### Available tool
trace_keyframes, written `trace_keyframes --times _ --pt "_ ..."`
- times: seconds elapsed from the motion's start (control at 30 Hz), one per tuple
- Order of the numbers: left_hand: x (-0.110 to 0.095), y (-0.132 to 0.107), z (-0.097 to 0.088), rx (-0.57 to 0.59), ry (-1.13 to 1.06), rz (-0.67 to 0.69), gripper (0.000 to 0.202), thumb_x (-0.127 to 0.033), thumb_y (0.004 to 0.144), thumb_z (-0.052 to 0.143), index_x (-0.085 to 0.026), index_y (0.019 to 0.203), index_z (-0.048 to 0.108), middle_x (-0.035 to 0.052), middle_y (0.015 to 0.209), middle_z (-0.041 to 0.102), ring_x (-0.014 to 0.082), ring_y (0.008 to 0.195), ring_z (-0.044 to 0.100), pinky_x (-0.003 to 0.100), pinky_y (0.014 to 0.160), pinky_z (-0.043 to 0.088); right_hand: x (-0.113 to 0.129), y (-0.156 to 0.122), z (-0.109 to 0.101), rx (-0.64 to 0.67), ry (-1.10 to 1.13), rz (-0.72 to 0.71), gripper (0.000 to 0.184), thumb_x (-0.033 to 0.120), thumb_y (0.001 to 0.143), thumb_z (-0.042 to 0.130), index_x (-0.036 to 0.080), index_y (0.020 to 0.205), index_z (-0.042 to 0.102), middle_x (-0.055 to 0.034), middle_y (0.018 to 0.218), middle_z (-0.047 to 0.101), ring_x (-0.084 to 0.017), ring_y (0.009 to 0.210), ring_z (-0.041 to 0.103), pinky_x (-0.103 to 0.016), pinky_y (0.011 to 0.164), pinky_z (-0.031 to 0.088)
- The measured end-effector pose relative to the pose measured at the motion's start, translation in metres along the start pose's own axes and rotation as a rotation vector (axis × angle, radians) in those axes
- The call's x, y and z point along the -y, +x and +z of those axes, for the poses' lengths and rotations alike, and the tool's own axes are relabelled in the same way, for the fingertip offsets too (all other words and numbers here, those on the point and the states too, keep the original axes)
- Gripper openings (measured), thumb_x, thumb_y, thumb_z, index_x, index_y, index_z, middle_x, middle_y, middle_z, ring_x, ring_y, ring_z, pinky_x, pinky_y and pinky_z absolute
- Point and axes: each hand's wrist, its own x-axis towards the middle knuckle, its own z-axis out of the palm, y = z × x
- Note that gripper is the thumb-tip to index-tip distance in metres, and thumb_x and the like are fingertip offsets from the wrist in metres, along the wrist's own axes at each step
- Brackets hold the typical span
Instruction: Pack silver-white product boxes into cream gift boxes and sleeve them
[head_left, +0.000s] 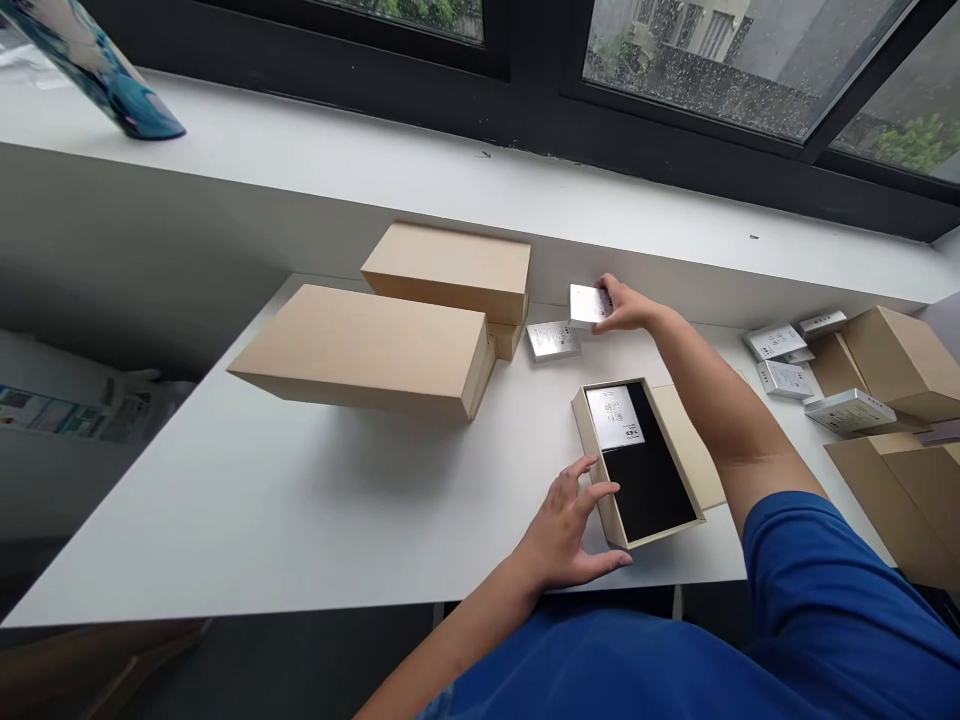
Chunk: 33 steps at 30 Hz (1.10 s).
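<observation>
A single camera rides on the person's head, facing the window and tilted well down over the white table. It is near. The left hand sits low in the frame, the right hand grips a silver packet at mid-frame, and a blue sleeve crowds the lower right corner.
</observation>
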Motion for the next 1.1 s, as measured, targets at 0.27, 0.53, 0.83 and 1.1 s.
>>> trace_keyframes --times 0.27,0.53,0.83,1.1 --pt "0.002 0.002 0.002 -0.043 0.0 0.019 0.084 -0.054 0.081 0.092 -0.032 0.15 0.05 0.0193 0.162 0.035 0.0408 0.154 0.045 0.062 0.119 0.053 0.063 0.015 0.04 0.147 -0.139 -0.089 0.088 0.037 0.052 0.098 0.023 0.125 0.052 -0.0118 0.121 0.065 -0.043 0.133 0.051 -0.056 0.114 0.046" --pt "0.002 0.003 -0.001 -0.093 -0.022 0.013 0.077 -0.056 0.086 0.088 -0.032 0.149 0.051 0.0192 0.16 0.038 0.039 0.146 0.053 0.061 0.114 0.058 0.043 -0.026 0.027 0.009 0.261 -0.055 0.08 0.042 0.058 0.089 0.023 0.124 0.049 -0.0099 0.114 0.067 -0.037 0.119 0.06 -0.056 0.104 0.053" --pt "-0.025 0.027 -0.025 -0.566 0.055 0.284 0.095 -0.059 0.087 0.085 -0.024 0.16 0.036 0.0206 0.147 0.055 0.0375 0.14 0.059 0.059 0.115 0.054 0.066 -0.193 0.073 -0.161 1.652 -0.525 0.083 0.081 0.065 0.072 0.037 0.135 0.063 -0.0053 0.118 0.074 -0.035 0.127 0.067 -0.061 0.121 0.046" --pt "-0.066 0.091 -0.051 -0.511 0.097 0.485 0.127 -0.07 0.069 0.096 -0.035 0.17 0.028 0.0174 0.175 0.031 0.0475 0.161 0.036 0.068 0.13 0.037 0.094 -0.271 0.133 -0.259 1.792 -0.22 0.096 0.09 0.057 0.069 0.034 0.135 0.067 -0.0119 0.118 0.076 -0.041 0.141 0.058 -0.066 0.118 0.05"
